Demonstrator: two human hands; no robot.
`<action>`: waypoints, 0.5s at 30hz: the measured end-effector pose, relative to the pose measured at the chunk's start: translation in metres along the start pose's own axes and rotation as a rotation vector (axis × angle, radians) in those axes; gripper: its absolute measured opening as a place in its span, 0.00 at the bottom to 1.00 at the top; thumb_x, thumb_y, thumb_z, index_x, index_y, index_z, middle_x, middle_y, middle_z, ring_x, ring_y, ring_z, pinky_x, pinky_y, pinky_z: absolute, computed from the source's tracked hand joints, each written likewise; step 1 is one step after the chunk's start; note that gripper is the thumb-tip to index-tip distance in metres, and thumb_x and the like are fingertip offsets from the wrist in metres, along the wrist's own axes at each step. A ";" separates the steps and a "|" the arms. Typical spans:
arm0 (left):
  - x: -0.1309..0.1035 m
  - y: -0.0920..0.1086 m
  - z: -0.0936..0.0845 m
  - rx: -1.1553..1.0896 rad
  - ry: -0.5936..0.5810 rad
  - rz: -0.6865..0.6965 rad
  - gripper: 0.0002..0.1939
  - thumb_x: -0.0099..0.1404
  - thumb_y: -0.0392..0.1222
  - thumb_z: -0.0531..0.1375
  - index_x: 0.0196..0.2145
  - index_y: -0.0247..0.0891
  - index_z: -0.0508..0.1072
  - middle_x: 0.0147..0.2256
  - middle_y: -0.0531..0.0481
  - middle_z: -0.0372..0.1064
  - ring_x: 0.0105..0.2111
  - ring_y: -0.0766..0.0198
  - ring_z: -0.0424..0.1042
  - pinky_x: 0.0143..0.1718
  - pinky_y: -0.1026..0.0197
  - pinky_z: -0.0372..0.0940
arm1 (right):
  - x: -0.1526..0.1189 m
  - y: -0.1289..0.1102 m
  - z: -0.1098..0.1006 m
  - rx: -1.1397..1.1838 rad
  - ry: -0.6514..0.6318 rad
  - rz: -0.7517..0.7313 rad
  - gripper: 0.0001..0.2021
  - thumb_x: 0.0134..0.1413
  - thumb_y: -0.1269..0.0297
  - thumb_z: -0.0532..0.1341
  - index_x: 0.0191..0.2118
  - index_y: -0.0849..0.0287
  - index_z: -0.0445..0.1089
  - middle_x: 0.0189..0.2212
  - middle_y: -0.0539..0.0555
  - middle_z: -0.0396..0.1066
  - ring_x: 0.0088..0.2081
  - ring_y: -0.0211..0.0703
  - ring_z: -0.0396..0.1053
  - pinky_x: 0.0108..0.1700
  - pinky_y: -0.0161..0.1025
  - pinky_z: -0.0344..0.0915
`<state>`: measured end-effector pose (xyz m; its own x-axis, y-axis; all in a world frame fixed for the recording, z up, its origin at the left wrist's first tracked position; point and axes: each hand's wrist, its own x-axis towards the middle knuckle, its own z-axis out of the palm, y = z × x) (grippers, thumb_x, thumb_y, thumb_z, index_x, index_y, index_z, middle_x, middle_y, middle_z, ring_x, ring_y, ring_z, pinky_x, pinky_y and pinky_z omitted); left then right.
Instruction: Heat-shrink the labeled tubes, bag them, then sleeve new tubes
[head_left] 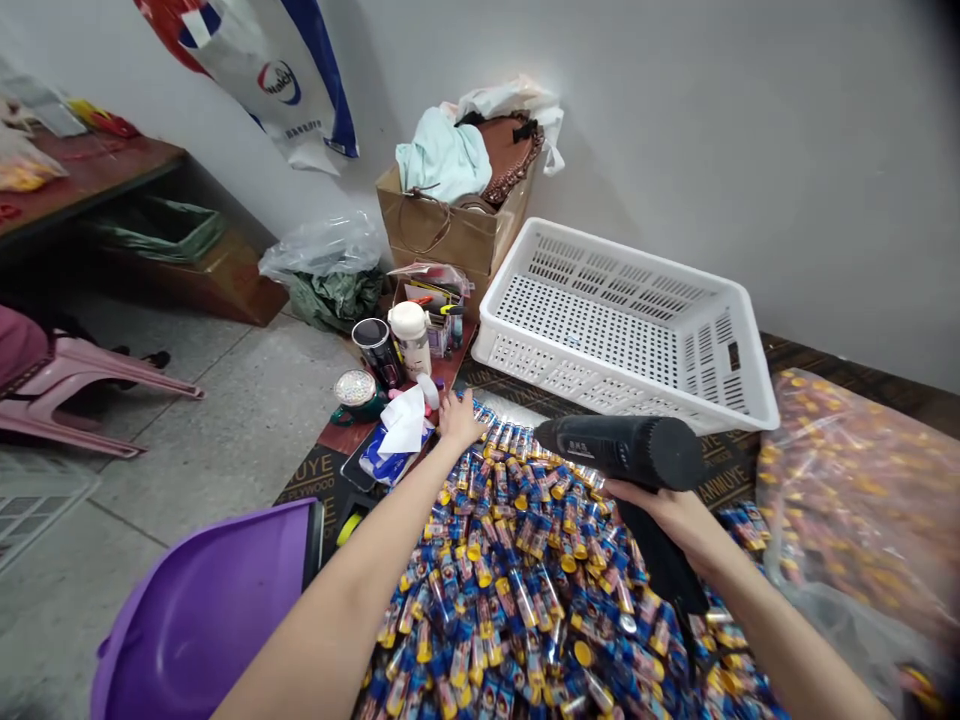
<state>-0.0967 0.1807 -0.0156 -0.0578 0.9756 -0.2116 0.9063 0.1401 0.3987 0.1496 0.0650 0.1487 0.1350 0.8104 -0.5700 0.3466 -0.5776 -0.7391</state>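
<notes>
My right hand (664,508) grips the handle of a black hair dryer (600,445), its nozzle facing left along a row of small tubes (517,436). These tubes stand side by side on a pale, flat surface behind a large heap. At the row's left end, my left hand (459,420) touches the tubes with its fingers somewhat apart; its fingertips are partly hidden. The heap of small blue, pink and yellow-capped tubes (495,570) spreads below both forearms. The dryer's lower handle lies over the heap's right side.
Behind the row stands a white plastic crate (630,395). Cups (375,350), a white-lidded bottle (411,335) and a tissue pack (394,455) crowd the left. A purple dustpan-like container (217,600) is lower left; a clear bag of tubes (855,500) lies right.
</notes>
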 end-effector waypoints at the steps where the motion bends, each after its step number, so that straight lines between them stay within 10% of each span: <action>1: 0.007 0.003 0.004 0.021 -0.020 -0.036 0.41 0.45 0.48 0.67 0.55 0.36 0.57 0.53 0.33 0.56 0.53 0.43 0.57 0.50 0.47 0.56 | -0.006 0.004 -0.007 -0.004 0.029 0.027 0.18 0.36 0.51 0.67 0.29 0.61 0.72 0.19 0.53 0.70 0.21 0.43 0.66 0.23 0.37 0.61; 8: -0.003 0.018 0.020 0.114 -0.061 -0.057 0.34 0.48 0.40 0.65 0.51 0.40 0.58 0.49 0.37 0.59 0.51 0.47 0.59 0.48 0.50 0.57 | -0.025 0.017 -0.038 -0.053 0.099 0.135 0.19 0.33 0.47 0.67 0.26 0.60 0.72 0.20 0.56 0.72 0.21 0.43 0.65 0.20 0.37 0.59; 15: -0.063 0.020 0.001 0.102 -0.044 -0.001 0.32 0.52 0.39 0.62 0.53 0.43 0.55 0.46 0.42 0.60 0.46 0.52 0.65 0.43 0.55 0.61 | 0.006 0.003 -0.016 0.007 -0.053 0.065 0.17 0.37 0.52 0.66 0.27 0.62 0.72 0.18 0.55 0.71 0.19 0.42 0.66 0.21 0.36 0.61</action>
<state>-0.0746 0.1221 0.0043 -0.0423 0.9670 -0.2514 0.9442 0.1210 0.3064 0.1661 0.0696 0.1487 0.1079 0.7648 -0.6352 0.3321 -0.6300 -0.7020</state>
